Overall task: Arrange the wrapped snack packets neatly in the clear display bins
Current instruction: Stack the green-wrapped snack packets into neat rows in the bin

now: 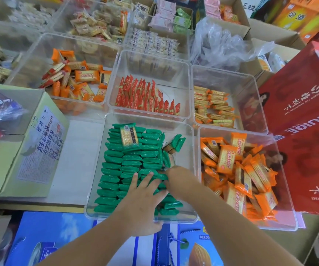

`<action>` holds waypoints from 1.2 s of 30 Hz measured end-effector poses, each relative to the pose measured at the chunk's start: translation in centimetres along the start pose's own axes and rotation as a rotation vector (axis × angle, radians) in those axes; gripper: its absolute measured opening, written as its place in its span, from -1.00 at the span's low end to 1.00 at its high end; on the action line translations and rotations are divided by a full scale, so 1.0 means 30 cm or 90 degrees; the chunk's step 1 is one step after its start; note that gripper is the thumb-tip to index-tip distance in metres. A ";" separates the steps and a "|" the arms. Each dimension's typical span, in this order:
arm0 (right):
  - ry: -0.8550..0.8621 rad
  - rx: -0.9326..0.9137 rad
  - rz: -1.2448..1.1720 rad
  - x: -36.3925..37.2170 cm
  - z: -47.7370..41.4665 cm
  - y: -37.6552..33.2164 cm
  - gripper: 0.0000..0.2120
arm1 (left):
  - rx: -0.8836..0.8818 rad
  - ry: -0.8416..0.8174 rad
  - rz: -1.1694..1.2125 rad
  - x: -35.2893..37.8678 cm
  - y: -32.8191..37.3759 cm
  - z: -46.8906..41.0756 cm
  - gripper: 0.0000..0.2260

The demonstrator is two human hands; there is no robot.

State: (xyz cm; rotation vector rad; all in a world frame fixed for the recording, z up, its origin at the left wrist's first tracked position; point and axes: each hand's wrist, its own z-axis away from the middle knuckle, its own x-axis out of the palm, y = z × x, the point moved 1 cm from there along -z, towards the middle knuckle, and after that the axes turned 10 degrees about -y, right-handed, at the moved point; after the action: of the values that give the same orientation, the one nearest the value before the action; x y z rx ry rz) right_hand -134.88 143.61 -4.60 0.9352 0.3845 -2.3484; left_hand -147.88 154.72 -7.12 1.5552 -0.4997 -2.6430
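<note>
Green packets (120, 166) stood on edge in tight rows, filling left part of near clear bin (183, 158); probably to save room. Left hand (141, 198) lay flat, fingers spread, pressing rows, likely against toppling. Right hand (176, 177) sat at row end, fingers curled under; pinch not confirmable. Stray packets (176, 144) leaned loose beyond.

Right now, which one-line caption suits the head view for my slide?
Left hand flat on rows of green packets in the near clear bin, right hand reaching in beside it.
</note>
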 end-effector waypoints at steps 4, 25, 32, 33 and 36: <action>-0.043 -0.023 0.009 -0.031 -0.015 0.035 -0.73 | -0.016 -0.009 -0.014 0.009 -0.006 -0.003 -0.07; 0.033 -0.010 -0.305 -0.067 -0.156 0.056 -0.78 | -0.006 -0.068 -0.009 0.005 -0.008 -0.022 -0.08; 0.005 -0.041 -0.105 -0.053 -0.130 0.045 -0.61 | -0.004 -0.076 -0.008 0.004 -0.007 -0.021 -0.09; -0.003 -0.048 -0.110 -0.048 -0.128 0.046 -0.53 | -0.006 -0.076 -0.008 0.004 -0.007 -0.020 -0.09; -0.001 -0.055 -0.175 -0.035 -0.130 0.044 -0.36 | -0.009 -0.070 -0.008 0.003 -0.005 -0.018 -0.10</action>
State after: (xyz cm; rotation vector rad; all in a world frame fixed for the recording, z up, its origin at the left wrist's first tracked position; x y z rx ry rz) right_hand -131.38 144.76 -6.69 0.8861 0.6443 -2.5549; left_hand -147.45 154.72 -7.48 1.4193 -0.4774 -2.7473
